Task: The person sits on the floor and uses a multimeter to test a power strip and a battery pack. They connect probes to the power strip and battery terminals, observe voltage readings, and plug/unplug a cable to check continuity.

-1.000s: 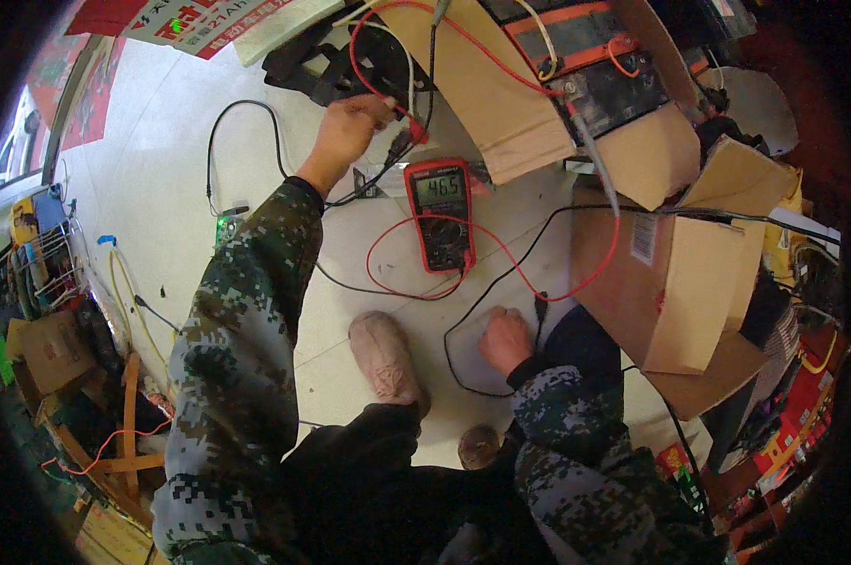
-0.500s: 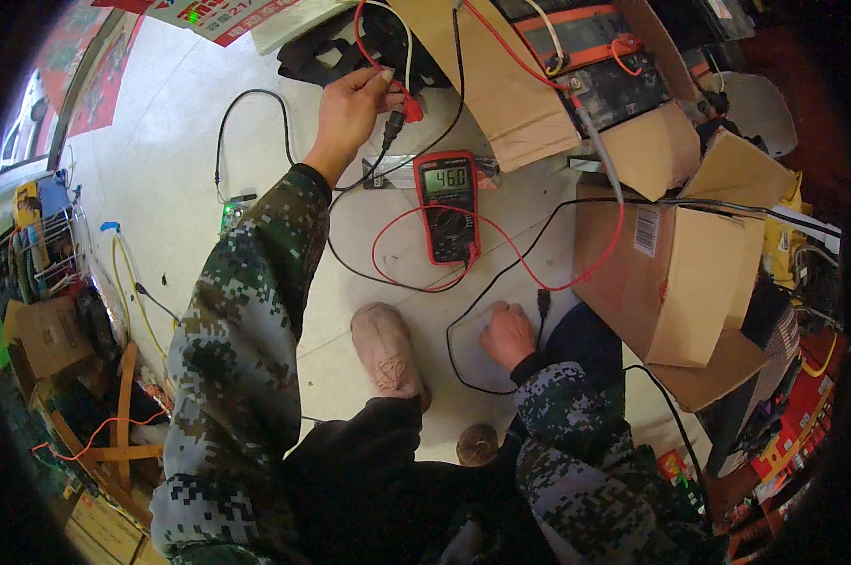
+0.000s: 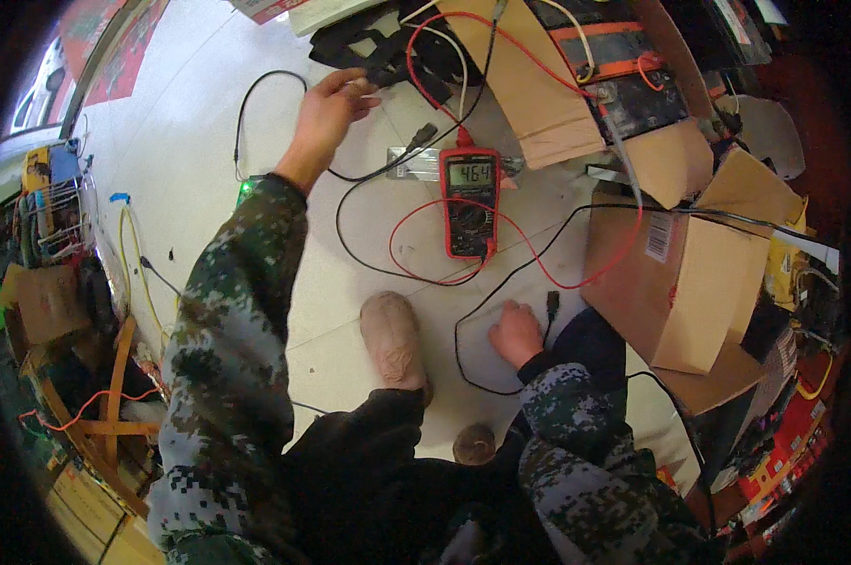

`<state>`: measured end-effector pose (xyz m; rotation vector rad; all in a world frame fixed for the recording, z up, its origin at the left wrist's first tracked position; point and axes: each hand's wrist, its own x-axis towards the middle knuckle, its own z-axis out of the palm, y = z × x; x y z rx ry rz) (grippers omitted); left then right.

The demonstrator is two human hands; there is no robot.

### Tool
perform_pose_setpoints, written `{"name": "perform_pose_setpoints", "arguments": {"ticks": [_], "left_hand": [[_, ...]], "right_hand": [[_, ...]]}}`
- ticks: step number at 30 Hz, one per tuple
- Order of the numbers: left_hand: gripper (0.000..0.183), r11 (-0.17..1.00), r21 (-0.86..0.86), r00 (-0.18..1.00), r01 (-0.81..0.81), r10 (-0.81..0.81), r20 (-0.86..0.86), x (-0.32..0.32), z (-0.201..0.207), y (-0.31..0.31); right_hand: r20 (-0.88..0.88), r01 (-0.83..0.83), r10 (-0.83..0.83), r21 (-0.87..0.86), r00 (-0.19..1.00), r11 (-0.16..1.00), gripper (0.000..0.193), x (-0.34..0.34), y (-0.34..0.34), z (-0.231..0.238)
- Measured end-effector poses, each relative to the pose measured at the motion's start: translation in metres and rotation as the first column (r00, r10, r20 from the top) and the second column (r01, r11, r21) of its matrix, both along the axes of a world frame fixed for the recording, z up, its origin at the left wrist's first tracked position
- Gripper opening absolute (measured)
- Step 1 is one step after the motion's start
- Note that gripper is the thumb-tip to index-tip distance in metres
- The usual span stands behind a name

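Note:
My left hand [image 3: 333, 118] is held above the floor with its fingers apart and nothing in them. A black plug [image 3: 423, 137] on a black cable lies to its right. Beyond that, a red connector [image 3: 463, 137] on red and white wires rests by the top edge of a red-and-black multimeter [image 3: 471, 203], whose display is lit. My right hand [image 3: 517, 334] hangs beside my right knee with its fingers curled under, and nothing shows in them. Close by that hand is another black plug [image 3: 551, 303], on a black cable.
An open cardboard box [image 3: 529, 99] holds a battery pack [image 3: 623, 75] with orange bands at the upper right. Another cardboard box [image 3: 642, 273] stands at the right. A small circuit board with a green light [image 3: 246, 188] lies by my left sleeve. Test leads loop over the floor.
My left hand has let go of the red connector and drawn back to the left. The connector now lies by the multimeter, apart from the black plug. My right hand has barely moved.

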<state>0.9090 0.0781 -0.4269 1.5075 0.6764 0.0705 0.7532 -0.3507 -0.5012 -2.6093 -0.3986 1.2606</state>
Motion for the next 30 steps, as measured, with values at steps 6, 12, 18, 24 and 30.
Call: {"name": "perform_pose_setpoints", "arguments": {"ticks": [6, 12, 18, 24, 30], "left_hand": [[0.038, 0.987, 0.110, 0.989, -0.121, 0.129, -0.069, -0.127, 0.045, 0.049], [0.029, 0.950, 0.198, 0.927, -0.242, 0.286, -0.242, -0.309, 0.032, 0.040], [0.024, 0.777, 0.379, 0.644, -0.503, 0.629, -0.436, -0.491, -0.041, -0.075], [0.023, 0.370, 0.754, 0.298, -0.543, 0.924, -0.239, -0.644, -0.069, -0.110], [0.033, 0.260, 0.927, 0.287, -0.269, 0.941, -0.180, -0.698, -0.069, -0.052]], "right_hand": [[0.010, -0.003, 0.003, -0.047, 1.000, 0.999, 0.038, -0.001, -0.008, -0.009], [0.079, -0.077, 0.071, 0.081, 0.994, 0.994, 0.031, -0.001, -0.024, -0.035], [0.022, -0.077, 0.075, 0.117, 0.997, 0.990, 0.030, 0.016, -0.044, -0.050], [-0.148, 0.003, 0.016, 0.130, 0.989, 0.992, 0.023, 0.029, -0.036, -0.031], [-0.158, -0.041, 0.053, 0.080, 0.986, 0.996, 0.022, 0.031, -0.036, -0.029]]}}
